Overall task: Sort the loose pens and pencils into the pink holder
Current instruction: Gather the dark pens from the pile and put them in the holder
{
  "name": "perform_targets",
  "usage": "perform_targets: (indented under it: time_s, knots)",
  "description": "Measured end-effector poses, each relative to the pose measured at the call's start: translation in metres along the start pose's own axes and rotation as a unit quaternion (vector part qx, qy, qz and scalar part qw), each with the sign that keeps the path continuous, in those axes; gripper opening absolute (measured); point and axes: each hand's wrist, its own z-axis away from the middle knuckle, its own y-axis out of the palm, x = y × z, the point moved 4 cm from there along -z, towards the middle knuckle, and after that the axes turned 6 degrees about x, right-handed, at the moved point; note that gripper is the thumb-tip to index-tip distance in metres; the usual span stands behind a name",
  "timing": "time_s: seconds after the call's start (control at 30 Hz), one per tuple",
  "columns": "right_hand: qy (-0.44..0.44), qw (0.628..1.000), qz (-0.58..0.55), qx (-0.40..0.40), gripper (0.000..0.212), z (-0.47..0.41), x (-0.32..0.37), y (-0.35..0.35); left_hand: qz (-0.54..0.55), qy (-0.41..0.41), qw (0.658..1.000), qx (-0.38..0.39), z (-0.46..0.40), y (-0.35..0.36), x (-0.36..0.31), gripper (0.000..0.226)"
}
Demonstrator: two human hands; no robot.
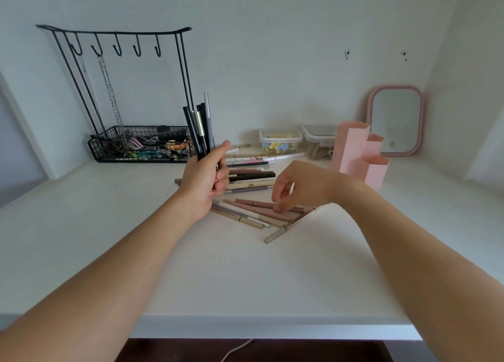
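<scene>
My left hand [208,174] grips a bundle of several dark and grey pens [200,127], held upright above the white desk. Behind it lies a row of loose pens and pencils [252,174] in black, beige and white. Nearer to me sits a fan of brown, pink and gold pencils [255,214]. My right hand [297,185] hovers low over that fan, its curled fingertips touching a brown-pink pencil [263,204]. The pink holder [357,154], with stepped compartments, stands upright to the right of the pens, behind my right wrist.
A black wire rack [141,143] with hooks, chains and a basket of small items stands at the back left. Two clear lidded boxes [281,140] sit at the back centre. A pink-framed mirror [395,120] leans on the wall behind the holder. The desk's front edge [272,326] runs below.
</scene>
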Motion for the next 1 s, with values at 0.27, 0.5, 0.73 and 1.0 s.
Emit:
perform_targets:
  time_s: [0.27,0.5,0.73,1.0]
  knots:
    - [0.009,0.998,-0.006,-0.059,0.017,-0.004,-0.007,-0.011,-0.016,0.009,1.000,0.010,-0.004,0.000,0.003,0.032]
    - [-0.125,0.846,-0.510,-0.093,0.008,-0.005,0.022,-0.004,-0.069,0.030,0.994,0.082,0.003,0.013,0.005,0.041]
    - [-0.098,0.826,-0.549,-0.079,0.007,-0.015,0.025,0.016,-0.174,0.088,0.971,0.136,0.004,0.024,0.011,0.035]
    - [-0.032,0.910,-0.388,-0.146,0.030,-0.010,0.020,0.000,-0.167,0.072,0.980,0.086,0.001,0.017,0.006,0.017]
